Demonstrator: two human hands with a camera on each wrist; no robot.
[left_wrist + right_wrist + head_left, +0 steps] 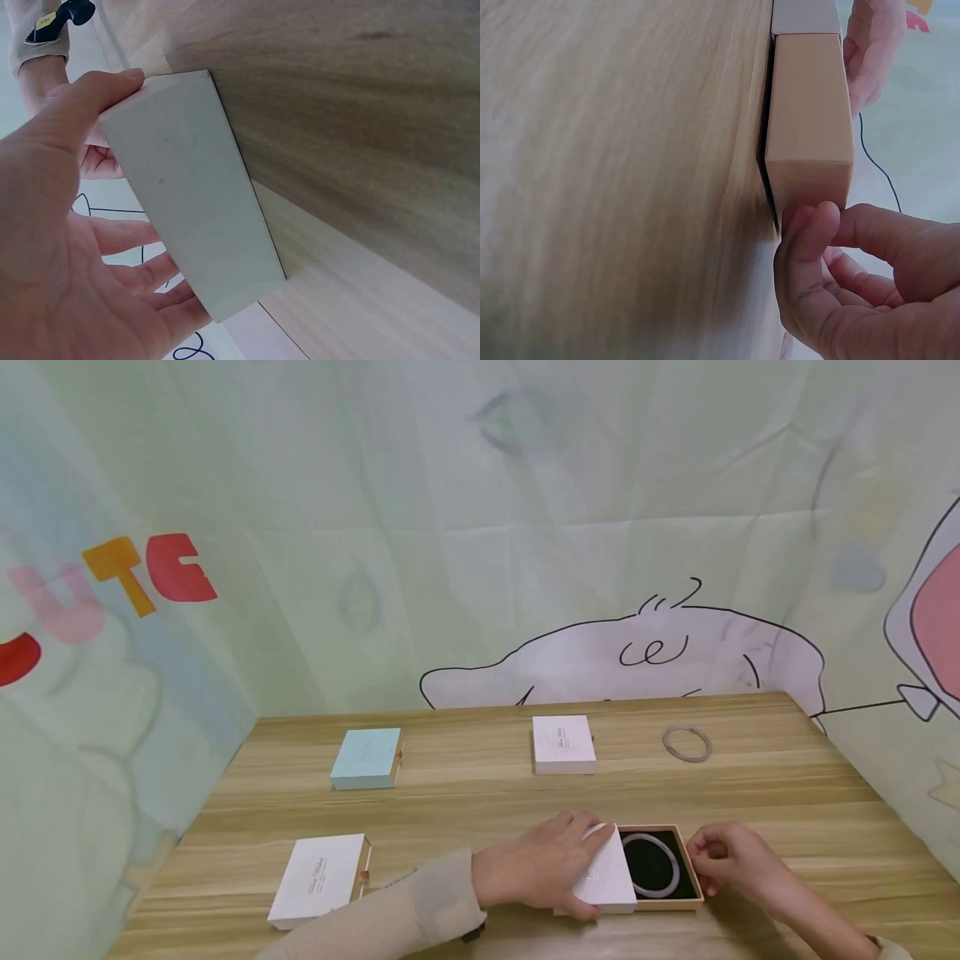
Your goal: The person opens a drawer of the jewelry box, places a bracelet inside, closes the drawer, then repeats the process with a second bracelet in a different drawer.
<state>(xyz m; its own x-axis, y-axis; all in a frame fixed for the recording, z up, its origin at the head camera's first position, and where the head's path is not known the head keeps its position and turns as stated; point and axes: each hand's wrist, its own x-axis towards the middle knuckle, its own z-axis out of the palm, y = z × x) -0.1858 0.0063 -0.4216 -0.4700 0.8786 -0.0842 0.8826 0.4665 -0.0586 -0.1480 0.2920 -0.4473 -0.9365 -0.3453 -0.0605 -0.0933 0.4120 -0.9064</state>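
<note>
A white jewelry box sleeve [606, 877] lies near the table's front edge, with its tan drawer [686, 903] slid partly out to the right. Inside the drawer, a pale purple bangle [678, 865] rests on dark padding, its left edge close to the sleeve. My left hand [536, 867] grips the sleeve, thumb on the near side and fingers across the top and far side; the left wrist view shows the sleeve's blank side [191, 187]. At the drawer's outer end [810, 184], my right hand [738, 864] pinches with thumb and fingertips; whatever lies between them is hidden.
A second pale bangle [687, 743] lies at the back right of the wooden table [465, 810]. Three closed boxes stand apart: a white one [564, 745] at the back, a light blue one [366, 758] at back left, another white one [318, 878] at front left, beside my left sleeve.
</note>
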